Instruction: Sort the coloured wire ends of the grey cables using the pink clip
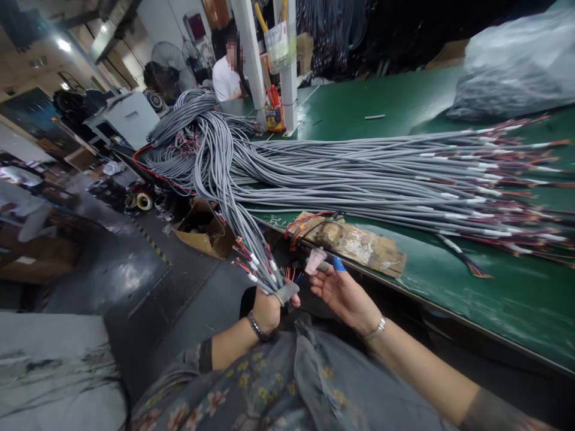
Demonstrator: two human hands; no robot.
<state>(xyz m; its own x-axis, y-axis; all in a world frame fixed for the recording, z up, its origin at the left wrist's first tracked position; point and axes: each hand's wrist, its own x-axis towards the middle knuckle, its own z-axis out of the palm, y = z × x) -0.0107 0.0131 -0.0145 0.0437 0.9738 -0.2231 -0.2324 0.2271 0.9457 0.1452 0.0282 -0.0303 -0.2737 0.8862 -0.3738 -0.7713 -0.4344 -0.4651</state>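
Observation:
My left hand [268,309] is closed around the lower end of a bundle of grey cables [242,221]. Grey wrapping covers its thumb. Stripped ends with coloured wires [251,258] and white sleeves fan out above the fist, and more red and blue wire tips show past the thumb. To the right, my right hand [345,296] is raised in front of the table edge, fingers curled and blue tape on the thumb. A small pinkish-white, film-like scrap [315,261] sits at its fingertips; its exact kind is unclear.
Many grey cables [359,173] lie along the green table [449,287], wire ends rightward. Worn cardboard [368,242] is at the near edge. A clear plastic bag [516,66] lies at the back right. A white post [291,84] rises behind, with a person [224,78] beyond. An open carton [202,230] is below.

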